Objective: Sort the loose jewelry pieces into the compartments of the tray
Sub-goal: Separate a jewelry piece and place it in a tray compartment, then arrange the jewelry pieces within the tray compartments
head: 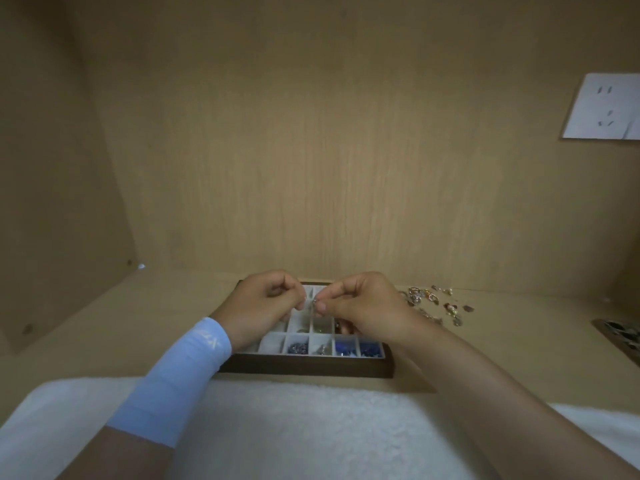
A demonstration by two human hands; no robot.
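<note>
A dark wooden tray (304, 368) with white compartments lies on the shelf in front of me. Its near row holds blue and silver pieces (343, 348); other cells hold small metal items. Both hands hover over the tray's middle. My right hand (367, 306) pinches a tiny silver jewelry piece (316, 301) between thumb and fingertip. My left hand (266, 303) has its fingers curled, with the fingertips meeting the same piece. The hands hide much of the tray's back rows. A pile of loose jewelry (433, 303) lies to the right of the tray.
A wooden back wall rises right behind the tray, with a side wall at left. A white socket plate (602, 109) sits on the wall at upper right. Another dark tray (620, 336) shows at the right edge. White fluffy cloth (294, 431) covers the front.
</note>
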